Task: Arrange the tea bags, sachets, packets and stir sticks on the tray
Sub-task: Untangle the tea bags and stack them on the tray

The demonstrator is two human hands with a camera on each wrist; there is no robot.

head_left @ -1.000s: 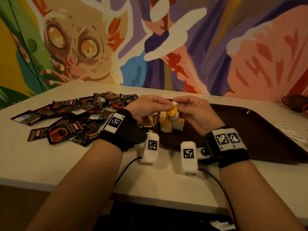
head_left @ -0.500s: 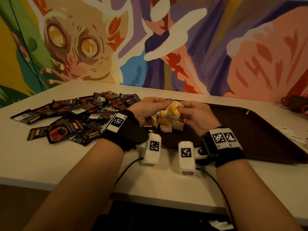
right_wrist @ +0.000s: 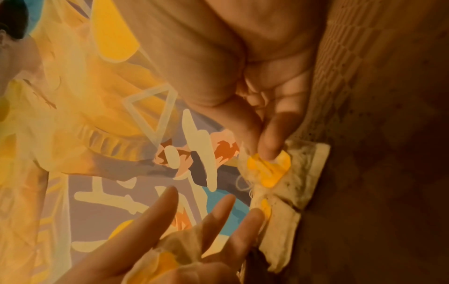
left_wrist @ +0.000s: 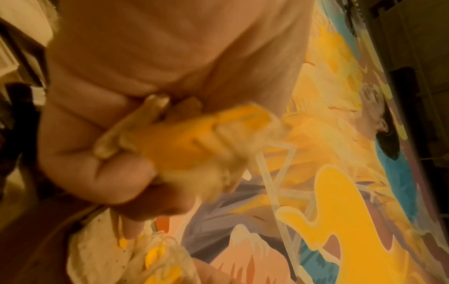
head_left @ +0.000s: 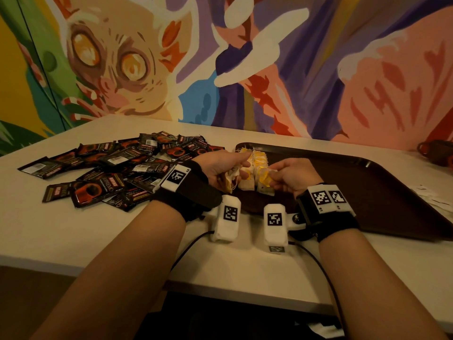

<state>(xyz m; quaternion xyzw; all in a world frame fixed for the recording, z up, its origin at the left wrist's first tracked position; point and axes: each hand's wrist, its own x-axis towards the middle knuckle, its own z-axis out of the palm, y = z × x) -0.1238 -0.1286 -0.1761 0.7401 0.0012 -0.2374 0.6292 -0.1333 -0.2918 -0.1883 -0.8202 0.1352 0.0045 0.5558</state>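
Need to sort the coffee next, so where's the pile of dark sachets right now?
In the head view, the dark sachets lie heaped on the table, left of the brown tray and just beyond the left hand.

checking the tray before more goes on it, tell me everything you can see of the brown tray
The brown tray is a dark, shallow rectangle with rounded corners and a low raised rim, plastic by its look. It lies flat on the pale table, to the right of the dark sachets. Small pale tea bags with yellow tags sit at its left end, where the left hand and right hand hold some. The rest of its floor looks bare.
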